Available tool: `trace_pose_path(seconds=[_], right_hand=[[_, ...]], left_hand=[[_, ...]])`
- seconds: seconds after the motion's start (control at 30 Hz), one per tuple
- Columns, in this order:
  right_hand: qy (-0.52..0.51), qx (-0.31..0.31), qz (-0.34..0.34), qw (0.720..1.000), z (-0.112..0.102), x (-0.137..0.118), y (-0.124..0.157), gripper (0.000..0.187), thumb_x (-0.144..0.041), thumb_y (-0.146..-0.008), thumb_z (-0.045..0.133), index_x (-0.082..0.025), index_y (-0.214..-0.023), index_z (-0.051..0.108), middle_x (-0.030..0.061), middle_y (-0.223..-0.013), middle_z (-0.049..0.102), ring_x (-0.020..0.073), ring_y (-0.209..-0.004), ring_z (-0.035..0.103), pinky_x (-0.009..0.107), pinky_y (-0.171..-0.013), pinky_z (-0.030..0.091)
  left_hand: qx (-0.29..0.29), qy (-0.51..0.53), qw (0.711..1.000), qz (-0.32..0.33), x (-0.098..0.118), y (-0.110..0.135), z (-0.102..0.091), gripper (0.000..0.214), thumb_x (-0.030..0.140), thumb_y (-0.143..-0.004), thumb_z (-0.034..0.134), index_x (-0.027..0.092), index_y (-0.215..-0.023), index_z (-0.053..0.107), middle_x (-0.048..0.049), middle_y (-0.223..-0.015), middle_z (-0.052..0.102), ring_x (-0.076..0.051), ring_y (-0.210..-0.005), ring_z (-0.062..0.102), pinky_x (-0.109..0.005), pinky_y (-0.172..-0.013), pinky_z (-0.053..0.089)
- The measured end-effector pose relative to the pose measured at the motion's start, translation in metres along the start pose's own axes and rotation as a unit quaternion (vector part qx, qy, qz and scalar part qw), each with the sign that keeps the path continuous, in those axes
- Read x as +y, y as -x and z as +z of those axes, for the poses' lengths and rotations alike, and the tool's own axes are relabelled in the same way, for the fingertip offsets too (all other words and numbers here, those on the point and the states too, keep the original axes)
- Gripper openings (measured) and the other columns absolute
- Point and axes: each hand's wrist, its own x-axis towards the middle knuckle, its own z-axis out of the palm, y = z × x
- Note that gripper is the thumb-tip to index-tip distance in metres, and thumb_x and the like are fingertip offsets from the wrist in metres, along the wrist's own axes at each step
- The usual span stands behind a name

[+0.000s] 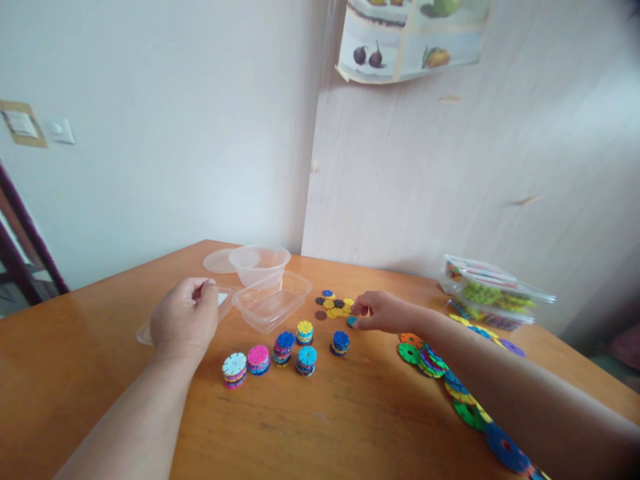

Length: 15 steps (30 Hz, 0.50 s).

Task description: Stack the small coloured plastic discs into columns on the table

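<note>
My right hand reaches to the middle of the table and pinches a light blue notched disc between thumb and fingertips. Just left of it lies a loose scatter of small discs, mostly yellow, with dark and blue ones. My left hand is closed above the table; what its curled fingers hold, if anything, is hidden. Several short stacks of discs stand between the hands, topped by a white disc, a pink disc, a yellow disc and blue ones. The nearest stack to my right hand is a dark blue-topped stack.
Behind the stacks stand a clear rectangular tub and a clear round bowl; a flat lid lies beside them. Linked larger discs run beneath my right forearm. Filled clear boxes are stacked at the back right.
</note>
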Motion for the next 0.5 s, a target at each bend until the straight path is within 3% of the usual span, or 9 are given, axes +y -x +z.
trace_pose_path(seconds=[0.2,0.5], right_hand=[[0.010,0.025,0.041,0.999,-0.006,0.010,-0.008,0.027,-0.025,-0.074,0.066,-0.021,-0.099,0.076,0.0024,-0.088,0.071,0.0164,-0.076,0.062,0.025,-0.064,0.042],[0.043,-0.002,0.046,0.998,-0.001,0.021,-0.024,0.034,-0.040,-0.075,0.071,-0.020,-0.102,0.075,0.0057,-0.095,0.072,0.0198,-0.082,0.063,0.027,-0.066,0.042]], left_hand=[[-0.004,-0.004,1.000,-0.002,0.001,0.000,-0.001,0.032,0.046,-0.087,0.047,0.024,-0.092,0.070,-0.0041,-0.080,0.069,-0.022,-0.074,0.060,-0.032,-0.065,0.040],[-0.001,-0.007,1.000,0.001,-0.002,-0.001,0.002,0.031,0.046,-0.087,0.048,0.024,-0.090,0.069,-0.0033,-0.079,0.068,-0.022,-0.072,0.059,-0.031,-0.065,0.040]])
